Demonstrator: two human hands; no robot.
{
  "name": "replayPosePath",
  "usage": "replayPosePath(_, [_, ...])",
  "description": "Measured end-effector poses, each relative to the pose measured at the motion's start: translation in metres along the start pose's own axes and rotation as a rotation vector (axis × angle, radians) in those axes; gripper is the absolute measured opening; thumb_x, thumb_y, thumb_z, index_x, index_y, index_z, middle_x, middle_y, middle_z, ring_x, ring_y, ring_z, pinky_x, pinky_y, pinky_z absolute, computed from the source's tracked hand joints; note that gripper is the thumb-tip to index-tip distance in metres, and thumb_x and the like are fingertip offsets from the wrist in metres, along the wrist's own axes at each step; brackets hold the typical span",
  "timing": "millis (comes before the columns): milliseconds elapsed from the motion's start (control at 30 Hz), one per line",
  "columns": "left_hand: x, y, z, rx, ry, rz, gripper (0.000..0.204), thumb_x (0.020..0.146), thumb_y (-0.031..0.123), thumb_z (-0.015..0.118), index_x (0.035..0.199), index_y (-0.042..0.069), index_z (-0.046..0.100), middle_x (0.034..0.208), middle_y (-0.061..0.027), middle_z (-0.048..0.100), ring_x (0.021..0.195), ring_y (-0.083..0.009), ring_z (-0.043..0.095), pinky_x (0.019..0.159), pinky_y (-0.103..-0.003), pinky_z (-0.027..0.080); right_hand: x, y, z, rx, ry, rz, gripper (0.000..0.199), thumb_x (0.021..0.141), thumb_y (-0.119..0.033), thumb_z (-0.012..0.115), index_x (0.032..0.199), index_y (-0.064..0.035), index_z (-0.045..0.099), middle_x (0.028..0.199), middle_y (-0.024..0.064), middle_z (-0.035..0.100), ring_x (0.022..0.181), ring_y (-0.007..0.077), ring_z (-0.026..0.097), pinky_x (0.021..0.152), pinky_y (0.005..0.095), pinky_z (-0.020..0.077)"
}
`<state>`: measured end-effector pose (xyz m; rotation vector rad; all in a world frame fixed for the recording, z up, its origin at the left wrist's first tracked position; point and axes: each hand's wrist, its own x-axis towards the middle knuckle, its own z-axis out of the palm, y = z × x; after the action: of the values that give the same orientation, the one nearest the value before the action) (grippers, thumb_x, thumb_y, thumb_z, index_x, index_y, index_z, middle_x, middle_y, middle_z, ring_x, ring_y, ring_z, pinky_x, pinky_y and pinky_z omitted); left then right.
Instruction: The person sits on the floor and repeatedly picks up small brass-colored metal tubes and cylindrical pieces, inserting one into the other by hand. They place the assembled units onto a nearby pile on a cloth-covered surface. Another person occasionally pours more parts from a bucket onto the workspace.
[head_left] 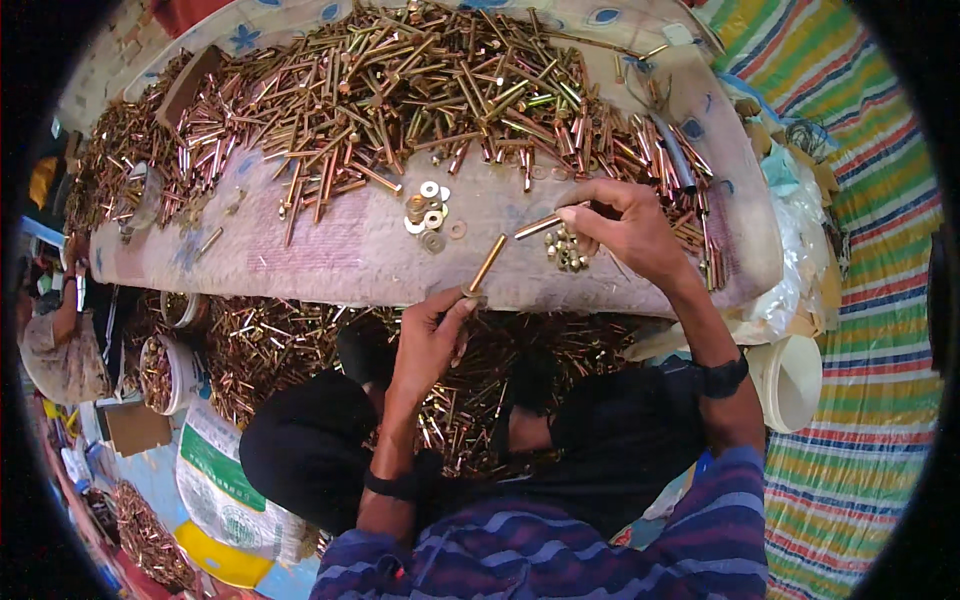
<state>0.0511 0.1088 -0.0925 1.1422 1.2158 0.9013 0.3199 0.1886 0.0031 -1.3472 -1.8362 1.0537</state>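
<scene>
Left hand [428, 335] pinching the head end of a brass bolt [488, 264] at the near edge of the counter [330, 255]; long axis slanting up and to the right, free tip aimed at the far pile. Right hand [625, 225] clenched around a second bolt [537, 226], held nearly level, tip pointing left toward the first bolt, just above a small cluster of nuts [567, 250]. Between both hands and the pile, a bare strip of cloth-covered counter, a few washers [431, 213] lying on it. Beyond, a dense heap of bolts [400, 90] filling the far half. Near edge curving just under the left hand; below it, more bolts on the floor [290, 345].
</scene>
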Motion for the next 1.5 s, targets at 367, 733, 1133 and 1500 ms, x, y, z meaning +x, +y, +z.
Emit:
replayPosePath(367, [-0.002, 0.000, -0.006, 0.098, -0.043, -0.017, 0.023, 0.100, 0.014, 0.063, 0.115, -0.001, 0.071, 0.064, 0.0019, 0.053, 0.052, -0.0060, 0.047, 0.049, -0.027, 0.038, 0.001, -0.011, 0.002, -0.040, -0.107, 0.015, 0.018, 0.096, -0.014, 0.068, 0.092, 0.0034, 0.071, 0.070, 0.0015, 0.061, 0.060, 0.0079, 0.058, 0.054, 0.0250, 0.0462])
replayPosePath(733, [-0.010, 0.019, 0.005, -0.023, -0.149, -0.099, 0.035, 0.098, 0.010, 0.066, 0.130, -0.003, 0.063, 0.068, -0.0036, 0.060, 0.056, -0.0090, 0.056, 0.047, -0.026, 0.046, -0.008, -0.011, 0.048, -0.208, -0.177, 0.121, 0.052, 0.090, -0.043, 0.073, 0.077, 0.0066, 0.068, 0.059, 0.0181, 0.059, 0.055, 0.0181, 0.058, 0.058, 0.0397, 0.0492])
replayPosePath(1133, [-0.006, 0.010, -0.001, -0.115, -0.101, -0.149, 0.025, 0.101, 0.011, 0.060, 0.118, -0.004, 0.068, 0.064, -0.0050, 0.062, 0.048, -0.0105, 0.056, 0.045, -0.026, 0.046, 0.000, -0.001, 0.029, -0.090, -0.197, 0.173, 0.041, 0.092, -0.039, 0.070, 0.090, 0.0024, 0.073, 0.069, 0.0170, 0.065, 0.061, 0.0155, 0.059, 0.063, 0.0360, 0.0513])
replayPosePath(1500, [-0.004, 0.005, -0.004, -0.194, -0.059, -0.106, 0.023, 0.101, 0.013, 0.061, 0.114, -0.005, 0.069, 0.061, -0.0039, 0.060, 0.048, -0.0093, 0.054, 0.044, -0.026, 0.046, 0.001, 0.049, 0.034, -0.711, -0.060, -0.076, 0.028, 0.089, -0.028, 0.066, 0.091, -0.0003, 0.070, 0.088, 0.0235, 0.069, 0.090, 0.0430, 0.066, 0.080, 0.0544, 0.0501])
